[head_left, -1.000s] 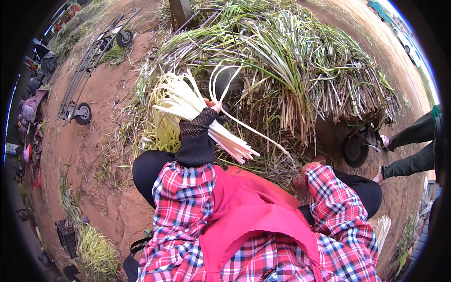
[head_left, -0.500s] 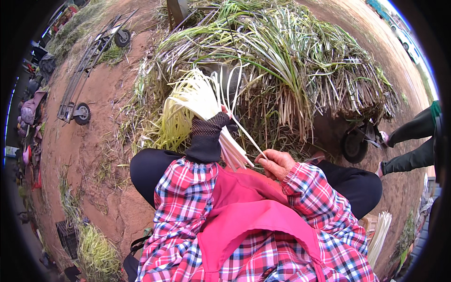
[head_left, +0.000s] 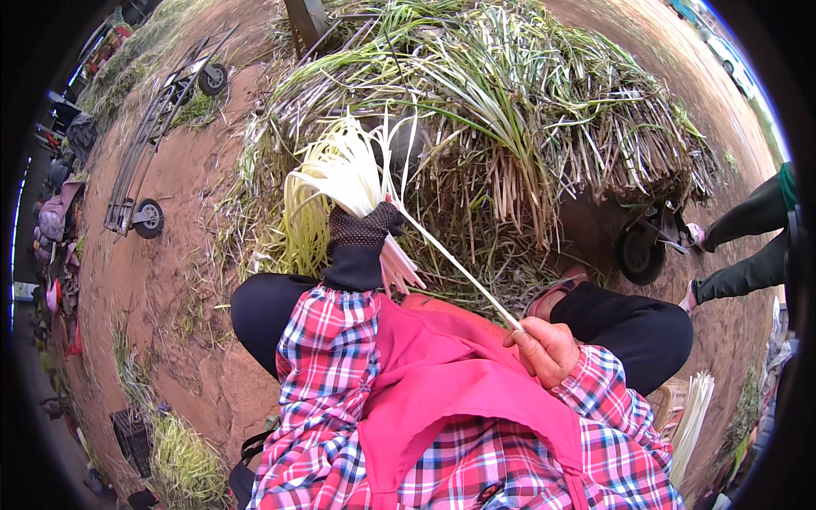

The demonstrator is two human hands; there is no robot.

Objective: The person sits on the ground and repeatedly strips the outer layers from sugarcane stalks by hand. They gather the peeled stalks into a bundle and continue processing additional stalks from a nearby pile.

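My left hand (head_left: pixel 367 234), in a dark mesh glove, is closed around a bunch of blanched leafy stalks (head_left: pixel 344 166). Their pale yellow-white leaves fan out and droop above the fist, and the white to pinkish stems poke out below it. A single long white stalk (head_left: pixel 459 268) stretches taut from the bunch down to the right. Its lower end is pinched between the thumb and fingers of my bare right hand (head_left: pixel 546 350), in front of my pink apron (head_left: pixel 467 391).
Ahead lies a big heap of green and dried stalks (head_left: pixel 586 127) on a wheeled cart with a black tyre (head_left: pixel 639 253). A metal handcart (head_left: pixel 157 140) rests at left. Another person's legs (head_left: pixel 744 225) are at right. Pale stalks (head_left: pixel 693 421) stand near my right side; a dark crate (head_left: pixel 132 442) lies lower left.
My right hand has moved down and right, drawing the single stalk out longer from the bunch. My left hand with the bunch has shifted slightly left.
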